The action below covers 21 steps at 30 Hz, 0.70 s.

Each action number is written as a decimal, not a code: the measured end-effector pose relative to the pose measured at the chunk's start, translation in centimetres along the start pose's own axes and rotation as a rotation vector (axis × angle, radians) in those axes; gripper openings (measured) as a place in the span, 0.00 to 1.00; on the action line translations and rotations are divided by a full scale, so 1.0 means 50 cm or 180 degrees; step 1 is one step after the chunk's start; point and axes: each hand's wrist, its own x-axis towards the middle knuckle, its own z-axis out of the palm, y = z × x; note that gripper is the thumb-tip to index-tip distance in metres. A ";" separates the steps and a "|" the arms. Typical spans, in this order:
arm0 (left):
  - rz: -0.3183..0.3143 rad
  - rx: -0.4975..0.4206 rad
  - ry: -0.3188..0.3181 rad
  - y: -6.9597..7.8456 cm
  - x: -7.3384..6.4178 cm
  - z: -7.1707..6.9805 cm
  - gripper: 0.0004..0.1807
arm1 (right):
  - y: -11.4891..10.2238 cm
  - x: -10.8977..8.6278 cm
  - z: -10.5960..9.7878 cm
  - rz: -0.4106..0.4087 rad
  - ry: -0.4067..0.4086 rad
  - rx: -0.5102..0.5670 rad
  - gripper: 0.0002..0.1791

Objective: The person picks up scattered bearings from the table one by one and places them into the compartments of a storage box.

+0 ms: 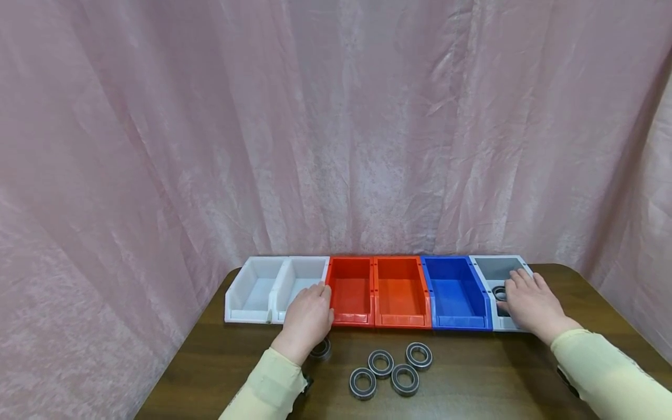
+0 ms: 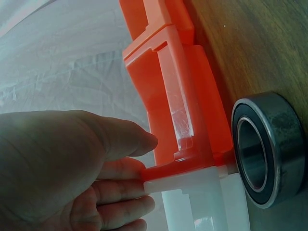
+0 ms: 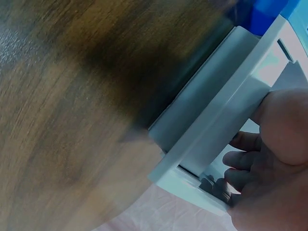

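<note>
My left hand (image 1: pixel 308 318) is at the wall between a white bin (image 1: pixel 300 273) and a red bin (image 1: pixel 350 318). Its thumb and fingers are extended beside the bins' rims in the left wrist view, holding nothing. Close by on the table stands a ball bearing (image 2: pixel 284 149), partly hidden by the hand in the head view. My right hand (image 1: pixel 535 306) reaches over the front of the grey bin (image 1: pixel 496 265) with fingers extended inside. A bearing (image 1: pixel 496 293) lies in that bin, just left of the fingers. No object shows between the right thumb and fingers.
Several bearings (image 1: pixel 363 383) lie grouped on the wooden table (image 1: pixel 451 391) in front of the bins. The row also has another white bin (image 1: pixel 254 318), an orange bin (image 1: pixel 401 321) and a blue bin (image 1: pixel 461 322). A pink curtain (image 1: pixel 336 146) hangs behind.
</note>
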 end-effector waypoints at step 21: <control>0.0058 0.0044 0.0109 0.000 -0.001 0.003 0.28 | -0.002 0.021 0.002 0.0022 -0.0281 -0.0073 0.26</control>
